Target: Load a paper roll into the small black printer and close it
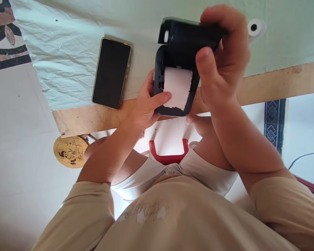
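Here, holding a printer (172, 111) in both hands, just over the near edge of the worktop (277, 82) and lifted off it, probably to keep the open compartment turned toward the face.

Left hand (143, 108): wrapped round the lower left side of the body, thumb laid across the paper (178, 87), seemingly to pin the torn end flat against the roll and stop it curling. Clamped, not loose.

Right hand (222, 59): closed over the lid (188, 35) from above and the right, thumb on the inner face and fingers over the back. Apparently gripping that way to keep the hinged lid swung up and clear of the paper.

Hands close together but not touching, each on its own part of the one device.

On the worktop, left of the printer and a little further from the near edge: a phone (111, 73), screen dark, lying flat on the pale green cloth (68, 52), within easy reach of the left hand. Toward the far right, partly hidden behind the right hand: a spare roll (255, 27) standing on its end on the same cloth, well apart from the phone.

Below the near edge: knees, a red seat (169, 158) between them, and a round disc (70, 151) with a panda picture off to the left on the floor.
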Demonstrator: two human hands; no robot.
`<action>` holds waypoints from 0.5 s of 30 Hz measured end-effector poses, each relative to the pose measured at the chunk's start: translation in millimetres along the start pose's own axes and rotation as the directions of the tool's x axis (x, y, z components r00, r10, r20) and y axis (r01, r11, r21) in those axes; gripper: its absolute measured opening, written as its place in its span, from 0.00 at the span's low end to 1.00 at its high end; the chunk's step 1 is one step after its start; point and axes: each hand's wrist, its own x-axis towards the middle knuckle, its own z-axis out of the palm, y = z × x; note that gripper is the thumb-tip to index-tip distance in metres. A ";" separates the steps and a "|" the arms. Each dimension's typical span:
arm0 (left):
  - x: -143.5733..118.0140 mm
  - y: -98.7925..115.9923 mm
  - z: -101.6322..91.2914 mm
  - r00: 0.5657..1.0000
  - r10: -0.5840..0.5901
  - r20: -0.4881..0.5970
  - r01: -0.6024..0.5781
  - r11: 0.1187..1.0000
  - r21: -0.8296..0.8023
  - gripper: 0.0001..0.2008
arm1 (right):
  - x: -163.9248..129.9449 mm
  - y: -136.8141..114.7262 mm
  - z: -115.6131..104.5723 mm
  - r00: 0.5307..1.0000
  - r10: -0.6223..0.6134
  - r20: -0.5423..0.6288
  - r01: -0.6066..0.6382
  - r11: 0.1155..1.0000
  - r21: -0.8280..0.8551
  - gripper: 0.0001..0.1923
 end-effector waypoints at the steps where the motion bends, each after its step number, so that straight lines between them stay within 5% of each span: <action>1: 0.0 0.3 0.5 1.000 0.003 -0.005 -0.003 1.000 0.000 0.15 | -0.3 2.0 0.2 0.995 -0.086 -0.046 0.084 0.996 -0.041 0.15; 10: -0.7 -2.8 -2.0 0.999 0.019 -0.027 -0.020 0.999 -0.045 0.14 | -5.0 11.3 -8.1 0.940 -0.274 0.205 0.290 0.956 -0.051 0.20; 15: -0.9 -1.6 -3.8 0.998 0.056 0.017 -0.055 0.998 -0.014 0.19 | -8.2 11.0 -4.5 0.952 -0.221 0.211 0.230 0.973 -0.017 0.18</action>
